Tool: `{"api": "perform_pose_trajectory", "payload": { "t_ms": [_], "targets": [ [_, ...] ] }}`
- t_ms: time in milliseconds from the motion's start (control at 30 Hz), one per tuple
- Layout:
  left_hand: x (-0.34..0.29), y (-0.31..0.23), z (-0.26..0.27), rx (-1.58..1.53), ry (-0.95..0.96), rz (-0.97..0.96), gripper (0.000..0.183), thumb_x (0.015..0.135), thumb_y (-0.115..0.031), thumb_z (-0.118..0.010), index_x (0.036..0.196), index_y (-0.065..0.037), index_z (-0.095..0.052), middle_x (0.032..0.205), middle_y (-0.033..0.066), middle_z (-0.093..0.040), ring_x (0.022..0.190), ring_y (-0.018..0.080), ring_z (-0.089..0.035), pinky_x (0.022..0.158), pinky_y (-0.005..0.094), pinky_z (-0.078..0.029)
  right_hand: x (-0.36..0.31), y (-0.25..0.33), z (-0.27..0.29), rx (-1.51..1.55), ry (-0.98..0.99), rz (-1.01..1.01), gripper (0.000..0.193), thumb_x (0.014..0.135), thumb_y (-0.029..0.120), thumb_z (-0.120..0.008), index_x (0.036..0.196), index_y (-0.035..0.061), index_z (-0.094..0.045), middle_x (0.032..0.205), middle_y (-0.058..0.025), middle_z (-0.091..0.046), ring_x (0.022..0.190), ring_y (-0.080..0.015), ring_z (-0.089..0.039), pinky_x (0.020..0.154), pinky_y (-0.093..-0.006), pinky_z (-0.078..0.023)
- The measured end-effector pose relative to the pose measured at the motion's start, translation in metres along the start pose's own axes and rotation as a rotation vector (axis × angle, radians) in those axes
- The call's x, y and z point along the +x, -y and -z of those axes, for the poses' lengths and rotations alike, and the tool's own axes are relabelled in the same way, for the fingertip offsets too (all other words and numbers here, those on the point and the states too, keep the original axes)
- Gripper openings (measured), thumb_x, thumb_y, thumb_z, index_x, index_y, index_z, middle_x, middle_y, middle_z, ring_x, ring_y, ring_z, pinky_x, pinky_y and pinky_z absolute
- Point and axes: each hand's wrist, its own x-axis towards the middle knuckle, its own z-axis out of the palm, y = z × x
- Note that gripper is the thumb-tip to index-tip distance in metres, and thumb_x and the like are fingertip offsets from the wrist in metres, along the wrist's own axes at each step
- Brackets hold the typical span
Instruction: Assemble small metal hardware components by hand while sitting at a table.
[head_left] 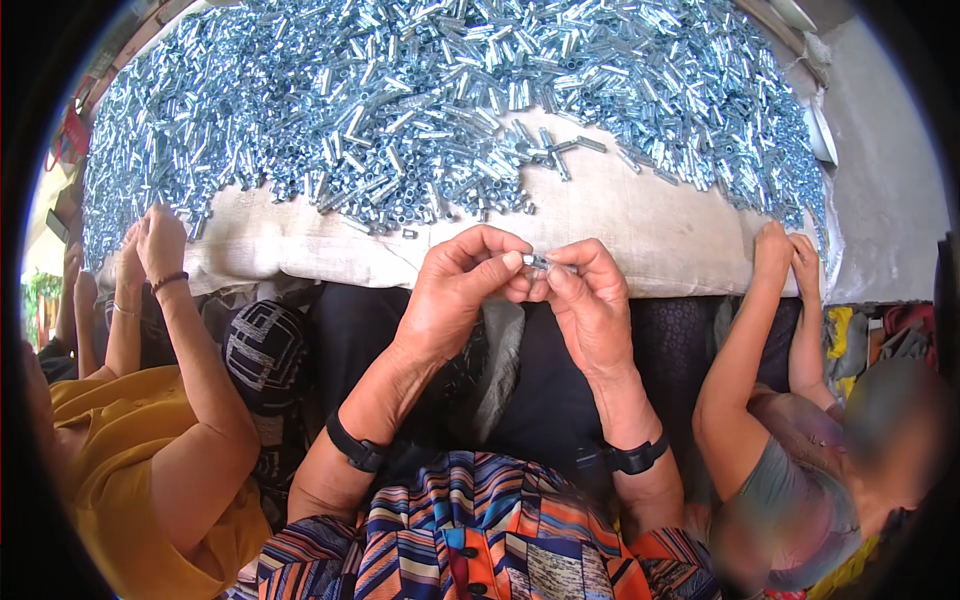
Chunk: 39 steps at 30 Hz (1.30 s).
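Pinched between the fingertips of both my hands is a small shiny metal sleeve (pixel 538 262), held level just past the table's near edge. My left hand (pixel 468 285) grips its left end with thumb and forefinger. On its right end, my right hand (pixel 590 300) closes with thumb and fingers, which hide part of the piece. Beyond my hands, a large heap of silvery-blue metal sleeves (pixel 420 110) spreads over a pale cloth (pixel 590 215). A few loose sleeves (pixel 560 160) lie at the heap's near edge, on the cloth.
At my left a person in a mustard top (pixel 165 470) works with both hands at the cloth's edge, with another person's arms beyond. On my right another person (pixel 790 470) has both hands (pixel 785 255) near the heap. Colourful fabrics (pixel 880 340) lie at the far right.
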Motion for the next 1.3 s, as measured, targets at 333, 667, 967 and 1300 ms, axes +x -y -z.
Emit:
{"api": "perform_pose_trajectory", "payload": {
  "t_ms": [333,667,967,1300],
  "targets": [
    [-0.006,0.002,-0.011,0.078,-0.098,-0.092,0.014,0.094,-0.008,-0.058,0.105,0.000,-0.062,0.085,0.0024,-0.065,0.076,0.0081,-0.060,0.073,0.0228,-0.050,-0.007,-0.004,-0.007,-0.351,-0.096,0.111,0.012,0.092,0.003,-0.060,0.103,-0.0004,-0.054,0.088,-0.0075,-0.064,0.078,-0.0107,-0.061,0.072,-0.0234,-0.051],
    [0.001,-0.005,0.000,0.330,-0.025,-0.058,0.016,0.095,-0.009,-0.057,0.104,0.002,-0.063,0.084,0.0017,-0.063,0.075,0.0068,-0.058,0.069,0.0217,-0.050,-0.008,-0.004,0.000,-0.807,-0.127,0.292,0.012,0.090,0.007,-0.065,0.100,0.0020,-0.059,0.078,-0.0070,-0.067,0.073,-0.0130,-0.067,0.061,-0.0260,-0.052],
    [0.005,0.000,0.007,0.380,0.057,-0.003,0.016,0.095,-0.010,-0.058,0.102,0.002,-0.064,0.084,0.0027,-0.065,0.074,0.0066,-0.058,0.070,0.0223,-0.051,-0.011,-0.001,0.008,-0.809,-0.069,0.209,0.012,0.090,0.007,-0.064,0.099,0.0018,-0.058,0.080,-0.0069,-0.067,0.074,-0.0125,-0.067,0.060,-0.0248,-0.051],
    [0.005,0.008,0.000,0.409,-0.020,-0.089,0.014,0.093,-0.007,-0.057,0.097,0.005,-0.063,0.083,0.0050,-0.065,0.075,0.0094,-0.060,0.068,0.0250,-0.050,-0.009,-0.005,0.006,-0.373,-0.101,0.005,0.010,0.093,0.007,-0.059,0.100,-0.0003,-0.055,0.081,-0.0044,-0.061,0.068,-0.0085,-0.059,0.062,-0.0214,-0.048]
  ]
}}
